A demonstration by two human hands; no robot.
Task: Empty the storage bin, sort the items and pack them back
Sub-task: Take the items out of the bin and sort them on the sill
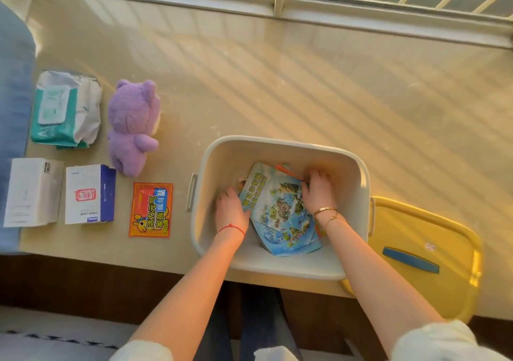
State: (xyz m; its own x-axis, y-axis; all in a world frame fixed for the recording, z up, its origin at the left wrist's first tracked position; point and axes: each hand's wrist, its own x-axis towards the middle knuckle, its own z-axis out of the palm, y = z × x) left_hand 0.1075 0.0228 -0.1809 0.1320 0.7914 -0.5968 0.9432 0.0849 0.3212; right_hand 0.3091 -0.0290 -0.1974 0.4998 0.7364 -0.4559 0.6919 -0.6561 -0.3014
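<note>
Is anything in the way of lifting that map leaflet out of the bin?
Nothing visible: the left hand and right hand touch the map leaflet, and the bin is open above; its yellow lid lies alongside.

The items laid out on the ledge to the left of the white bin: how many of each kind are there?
Soft wipe packs, white and teal: 1
Purple plush bear toys: 1
Cardboard boxes: 2, plain white and white with a blue side
Flat red and orange printed sachets: 1
Total: 5
</note>
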